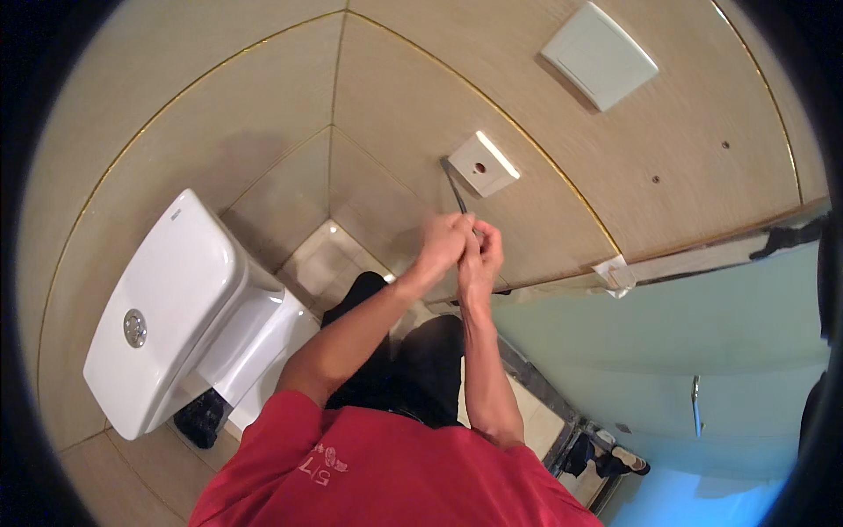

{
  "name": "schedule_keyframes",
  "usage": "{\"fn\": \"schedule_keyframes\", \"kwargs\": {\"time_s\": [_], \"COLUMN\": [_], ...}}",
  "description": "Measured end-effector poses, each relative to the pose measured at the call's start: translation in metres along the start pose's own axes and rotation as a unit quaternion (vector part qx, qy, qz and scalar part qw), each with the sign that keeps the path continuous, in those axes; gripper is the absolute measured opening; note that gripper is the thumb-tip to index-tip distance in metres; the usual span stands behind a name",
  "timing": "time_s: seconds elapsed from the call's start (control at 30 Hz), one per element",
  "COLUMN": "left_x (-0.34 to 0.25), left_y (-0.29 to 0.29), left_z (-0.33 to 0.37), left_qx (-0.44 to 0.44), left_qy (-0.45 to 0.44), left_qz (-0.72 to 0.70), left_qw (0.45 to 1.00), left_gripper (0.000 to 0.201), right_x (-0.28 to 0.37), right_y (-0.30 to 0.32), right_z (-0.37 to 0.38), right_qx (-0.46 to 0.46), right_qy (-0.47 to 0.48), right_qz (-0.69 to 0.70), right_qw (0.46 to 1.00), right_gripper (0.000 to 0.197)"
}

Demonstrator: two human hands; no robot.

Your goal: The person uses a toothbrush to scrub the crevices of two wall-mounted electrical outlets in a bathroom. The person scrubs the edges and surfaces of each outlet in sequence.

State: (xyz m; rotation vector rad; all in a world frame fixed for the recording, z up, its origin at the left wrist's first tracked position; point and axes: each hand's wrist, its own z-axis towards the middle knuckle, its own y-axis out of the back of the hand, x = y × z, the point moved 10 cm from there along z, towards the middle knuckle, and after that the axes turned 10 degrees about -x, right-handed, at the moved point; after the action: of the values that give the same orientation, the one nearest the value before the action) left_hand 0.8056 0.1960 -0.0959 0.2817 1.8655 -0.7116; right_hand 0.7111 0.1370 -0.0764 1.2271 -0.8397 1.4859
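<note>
My left hand and my right hand are close together in front of the wall, fingers bent and pinched. A thin dark strip rises from between them toward the wall, beside a white square wall plate with a reddish-brown round spot at its middle. Whether the strip is a tool or a cable, I cannot tell. The left hand is slightly blurred, and the fingers of both hands partly hide what they pinch.
A white toilet stands to my left, a black bag beside its base. Higher on the wall is a larger white box. On the right, a frosted glass door has a metal handle. Dark shoes lie low right.
</note>
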Motion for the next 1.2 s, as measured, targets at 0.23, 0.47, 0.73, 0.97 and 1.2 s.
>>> {"fn": "schedule_keyframes", "kwargs": {"time_s": [0.23, 0.47, 0.73, 0.97, 1.2], "left_x": [0.02, 0.001, 0.006, 0.022, 0.02], "left_y": [-0.005, 0.0, -0.002, 0.015, 0.008], "left_z": [-0.011, -0.002, 0.003, 0.011, 0.013], "left_qx": [-0.008, 0.006, 0.02, 0.022, -0.001], "left_qy": [0.005, -0.007, 0.013, -0.037, -0.007], "left_qz": [0.078, 0.048, 0.051, 0.075, 0.075], "left_qw": [0.997, 0.999, 0.998, 0.996, 0.997], "left_gripper": [0.03, 0.027, 0.027, 0.027, 0.031], "right_x": [-0.019, -0.003, -0.003, -0.021, -0.004], "right_y": [0.02, 0.003, 0.003, -0.003, -0.006], "right_z": [-0.015, -0.003, -0.005, -0.019, -0.012], "right_qx": [-0.026, 0.011, -0.005, 0.003, -0.007], "right_qy": [-0.056, -0.037, -0.071, -0.092, -0.073], "right_qz": [0.012, 0.02, 0.057, 0.002, 0.023], "right_qw": [0.998, 0.999, 0.996, 0.996, 0.997], "right_gripper": [0.018, 0.017, 0.018, 0.022, 0.019]}}
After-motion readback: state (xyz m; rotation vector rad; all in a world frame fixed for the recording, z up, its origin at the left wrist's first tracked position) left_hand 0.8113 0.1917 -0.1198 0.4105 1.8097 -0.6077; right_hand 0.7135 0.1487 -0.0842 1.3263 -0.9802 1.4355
